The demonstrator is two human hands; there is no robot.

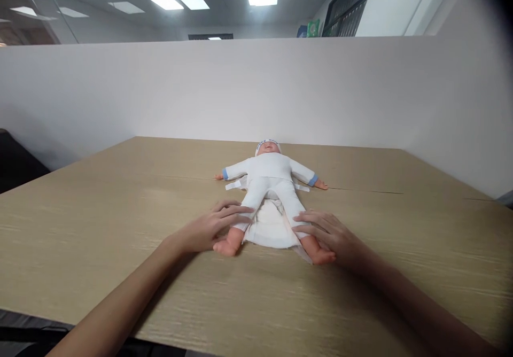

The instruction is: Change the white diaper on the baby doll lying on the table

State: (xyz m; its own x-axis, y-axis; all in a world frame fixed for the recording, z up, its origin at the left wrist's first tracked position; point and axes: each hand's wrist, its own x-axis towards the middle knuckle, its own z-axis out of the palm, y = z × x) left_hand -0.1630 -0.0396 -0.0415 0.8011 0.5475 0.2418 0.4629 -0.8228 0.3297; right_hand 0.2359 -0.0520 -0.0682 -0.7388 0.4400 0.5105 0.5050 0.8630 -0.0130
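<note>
A baby doll (271, 178) in a white suit with blue cuffs lies on its back on the wooden table (120, 212), head away from me, arms spread. A white diaper (267, 230) is spread under its hips and between its legs. My left hand (210, 227) lies flat, fingers stretched out, touching the doll's leg on the left side just above the bare foot. My right hand (331, 234) rests flat with fingers apart on the other leg, at the diaper's edge. Neither hand holds anything.
A white partition wall (256, 90) stands along the table's far edge and right side. The table's near edge (192, 341) runs below my forearms. Ceiling lights and a dark window lie beyond the partition.
</note>
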